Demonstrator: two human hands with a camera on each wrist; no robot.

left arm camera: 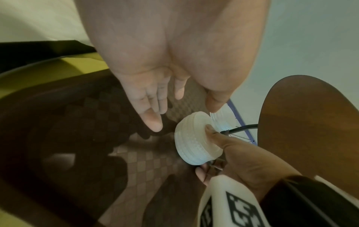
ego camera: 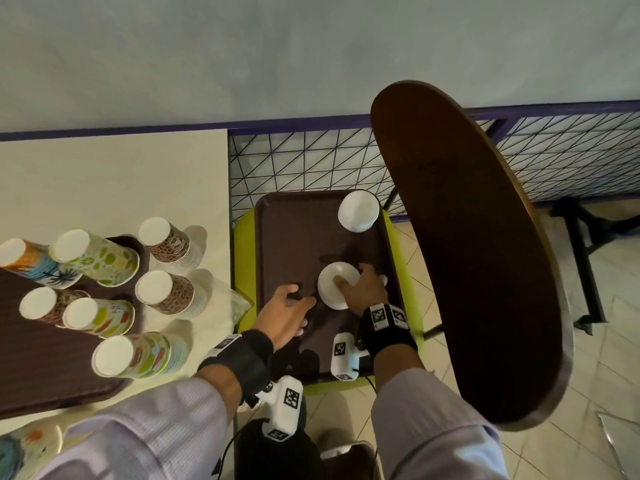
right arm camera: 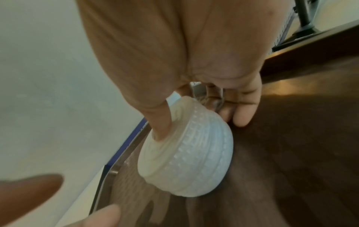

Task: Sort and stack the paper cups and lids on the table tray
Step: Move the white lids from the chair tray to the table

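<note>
My right hand [ego camera: 363,289] curls round a white stack of lids [ego camera: 337,285], thumb pressed on top, on the brown tray [ego camera: 287,230] over the green chair seat [ego camera: 244,244]. My left hand [ego camera: 285,313] hovers just beside it, fingers loosely spread, holding nothing. A second lid stack [ego camera: 359,210] sits at the tray's far corner; upturned cup stacks [ego camera: 162,287] stand on the surface to my left.

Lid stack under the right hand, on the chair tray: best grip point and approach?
Grip the lid stack by its ribbed side wall, low down, thumb opposite fingers, coming from above. It stands flat on the brown tray. The right hand holds it with the thumb on top and fingers down the side; the left hand is free beside it.
</note>
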